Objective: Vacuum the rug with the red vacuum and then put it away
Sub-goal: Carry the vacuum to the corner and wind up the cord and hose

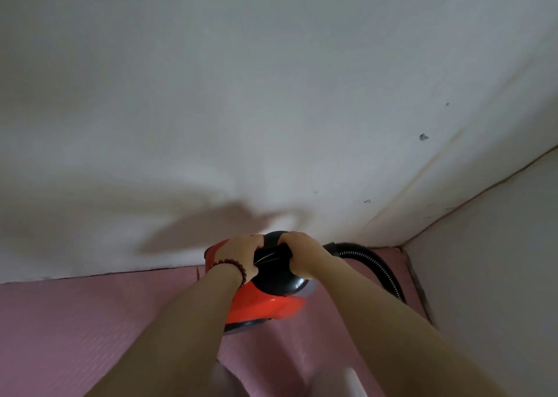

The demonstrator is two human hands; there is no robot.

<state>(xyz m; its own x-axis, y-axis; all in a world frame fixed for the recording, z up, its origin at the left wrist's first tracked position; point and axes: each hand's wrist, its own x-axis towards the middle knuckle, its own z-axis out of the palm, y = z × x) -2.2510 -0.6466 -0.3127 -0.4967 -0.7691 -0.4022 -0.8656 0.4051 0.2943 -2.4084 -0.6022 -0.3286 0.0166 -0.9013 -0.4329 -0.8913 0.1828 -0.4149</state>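
Observation:
The red vacuum [265, 306], a canister with a black domed top and black handle, sits on the pink floor mat [75, 321] close to the white wall. My left hand [238, 253], with a bead bracelet at the wrist, grips the left end of the handle. My right hand [300, 253] grips the right end. Its black ribbed hose [377, 264] curves off to the right and down along the mat's edge. No separate rug shows apart from the pink mat.
A white wall [241, 110] fills the view ahead, meeting a second white wall [498, 261] in a corner at the right. A dark gap [419, 285] runs between the mat and the right wall. My legs show blurred at the bottom.

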